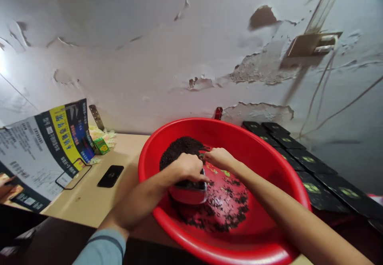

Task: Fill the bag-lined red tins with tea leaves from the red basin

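Note:
A large red basin [221, 127] holds a heap of dark, loose, leaf-like bits [182, 147], with more scattered over its floor. Inside it stands a small clear-sided container [188, 196] with dark bits in it. My left hand [188, 167] lies over this container, fingers bent down round its rim; some fingertips are hidden. Just to the right, my right hand [220, 157] is closed beside the heap, its knuckles up. Whatever its fingers hold, if anything, is hidden.
Black flat packs with yellow-green marks [311, 159] lie in rows at the right. On the left are a printed cardboard box [60, 145], a black flat rectangular thing [110, 176] and a small green box [101, 146]. Another person's hand [4, 185] shows at the left edge.

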`<act>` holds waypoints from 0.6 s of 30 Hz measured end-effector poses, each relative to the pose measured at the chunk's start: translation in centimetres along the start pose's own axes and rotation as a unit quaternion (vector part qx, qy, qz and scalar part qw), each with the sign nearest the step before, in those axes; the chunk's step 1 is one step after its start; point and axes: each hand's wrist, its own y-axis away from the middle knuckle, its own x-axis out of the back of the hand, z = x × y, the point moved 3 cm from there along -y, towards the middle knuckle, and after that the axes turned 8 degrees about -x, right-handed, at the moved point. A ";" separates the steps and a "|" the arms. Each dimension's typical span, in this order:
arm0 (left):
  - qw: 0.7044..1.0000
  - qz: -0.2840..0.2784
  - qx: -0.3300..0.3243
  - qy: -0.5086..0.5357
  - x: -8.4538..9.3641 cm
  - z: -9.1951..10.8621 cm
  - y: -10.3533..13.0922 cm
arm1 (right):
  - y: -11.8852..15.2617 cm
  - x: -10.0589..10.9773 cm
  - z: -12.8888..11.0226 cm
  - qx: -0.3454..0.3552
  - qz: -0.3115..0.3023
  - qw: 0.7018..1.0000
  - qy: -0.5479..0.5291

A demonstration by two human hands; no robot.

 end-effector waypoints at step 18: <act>0.992 -0.022 -0.096 0.076 -0.8 -1.5 -1.1 | 1.1 1.7 5.6 -0.126 0.031 0.988 -0.079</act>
